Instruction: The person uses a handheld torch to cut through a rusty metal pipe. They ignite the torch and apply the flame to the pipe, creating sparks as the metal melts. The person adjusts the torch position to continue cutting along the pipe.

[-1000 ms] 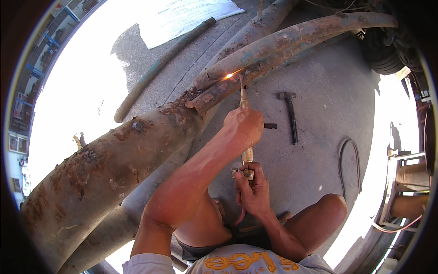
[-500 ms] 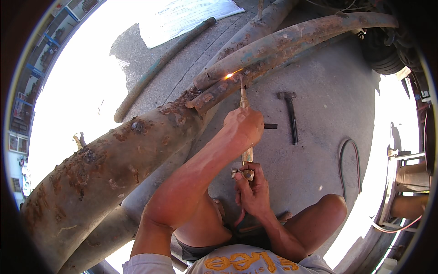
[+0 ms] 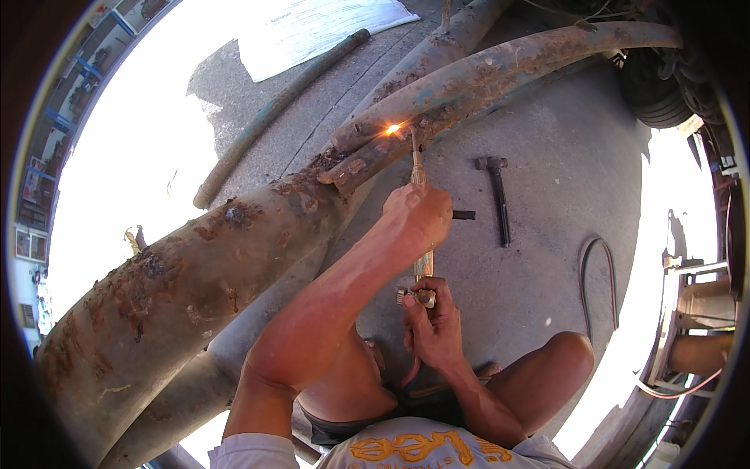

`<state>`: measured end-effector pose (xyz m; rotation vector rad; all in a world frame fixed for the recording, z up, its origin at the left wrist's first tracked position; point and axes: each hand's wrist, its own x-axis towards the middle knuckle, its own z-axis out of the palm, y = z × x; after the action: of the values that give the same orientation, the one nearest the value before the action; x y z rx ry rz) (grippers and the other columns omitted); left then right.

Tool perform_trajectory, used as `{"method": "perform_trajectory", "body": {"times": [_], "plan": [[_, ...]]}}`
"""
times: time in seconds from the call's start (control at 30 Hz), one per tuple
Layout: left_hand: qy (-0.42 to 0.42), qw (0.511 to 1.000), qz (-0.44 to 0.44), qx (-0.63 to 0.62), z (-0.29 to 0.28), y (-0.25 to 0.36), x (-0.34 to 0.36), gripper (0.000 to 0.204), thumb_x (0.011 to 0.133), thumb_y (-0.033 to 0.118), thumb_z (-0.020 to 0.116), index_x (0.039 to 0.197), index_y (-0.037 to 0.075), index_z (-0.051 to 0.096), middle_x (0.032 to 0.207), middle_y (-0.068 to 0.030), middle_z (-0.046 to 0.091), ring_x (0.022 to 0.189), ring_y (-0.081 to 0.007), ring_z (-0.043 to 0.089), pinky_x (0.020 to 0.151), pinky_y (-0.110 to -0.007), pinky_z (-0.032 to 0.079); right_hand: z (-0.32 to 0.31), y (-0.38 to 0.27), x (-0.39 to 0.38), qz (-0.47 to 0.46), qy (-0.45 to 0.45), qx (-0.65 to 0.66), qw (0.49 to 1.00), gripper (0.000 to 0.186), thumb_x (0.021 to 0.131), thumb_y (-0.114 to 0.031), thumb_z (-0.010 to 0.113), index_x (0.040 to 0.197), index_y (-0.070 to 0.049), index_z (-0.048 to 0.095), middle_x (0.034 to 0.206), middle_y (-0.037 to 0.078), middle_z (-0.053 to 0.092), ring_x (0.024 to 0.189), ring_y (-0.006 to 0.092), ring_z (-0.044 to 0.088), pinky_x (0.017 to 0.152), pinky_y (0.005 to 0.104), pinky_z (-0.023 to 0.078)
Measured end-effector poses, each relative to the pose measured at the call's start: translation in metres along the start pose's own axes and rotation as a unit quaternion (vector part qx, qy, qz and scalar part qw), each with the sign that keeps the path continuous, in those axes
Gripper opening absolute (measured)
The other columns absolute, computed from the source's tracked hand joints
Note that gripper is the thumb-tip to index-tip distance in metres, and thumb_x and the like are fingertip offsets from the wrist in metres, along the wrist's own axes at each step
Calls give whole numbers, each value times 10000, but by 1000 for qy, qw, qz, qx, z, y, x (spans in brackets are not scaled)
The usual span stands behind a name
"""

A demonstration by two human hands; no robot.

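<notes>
Big rusty pipe [image 3: 180, 289] fills the lower left and runs up toward the middle, where it meets thinner curved pipes [image 3: 500, 70] reaching the upper right. Left hand [image 3: 422, 215] sits mid-frame, wrapped around the upper part of a cutting torch [image 3: 419, 227]; its tip has a bright flame [image 3: 393, 128] right on the rusty joint. Right hand [image 3: 432, 328], just below, grips the torch's valve end. A hammer [image 3: 497, 195] lies on the concrete at right, near a dark hose loop [image 3: 595, 273].
</notes>
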<state>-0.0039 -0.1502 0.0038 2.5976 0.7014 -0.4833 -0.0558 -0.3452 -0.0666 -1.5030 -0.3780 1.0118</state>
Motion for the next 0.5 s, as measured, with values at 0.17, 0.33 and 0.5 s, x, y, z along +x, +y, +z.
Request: {"method": "perform_trajectory", "body": {"times": [0.17, 0.33, 0.5], "plan": [[4, 1000, -1, -2, 0, 0, 0, 170, 894, 123, 705, 966, 41, 836, 992, -176, 803, 977, -343, 789, 830, -426, 630, 1, 1, 0, -13, -2, 4, 1000, 262, 1065, -244, 671, 1226, -87, 537, 696, -4, 605, 514, 78, 582, 469, 286, 472], [7, 1000, -1, -5, 0, 0, 0, 176, 895, 121, 700, 969, 36, 834, 1001, -181, 802, 985, -346, 788, 837, -429, 630, 0, -1, 0, -18, -3, -4, 1000, 269, 1065, -242, 663, 1242, -82, 538, 697, -5, 603, 513, 77, 579, 474, 283, 471], [18, 1000, 3, 1, 1, 0, 0, 177, 892, 116, 696, 968, 35, 834, 997, -177, 803, 984, -347, 788, 837, -428, 631, -2, -2, 1, -5, -11, -1, 1000, 266, 1063, -205, 640, 1272, -74, 541, 708, 3, 606, 516, 79, 587, 483, 282, 477]]}}
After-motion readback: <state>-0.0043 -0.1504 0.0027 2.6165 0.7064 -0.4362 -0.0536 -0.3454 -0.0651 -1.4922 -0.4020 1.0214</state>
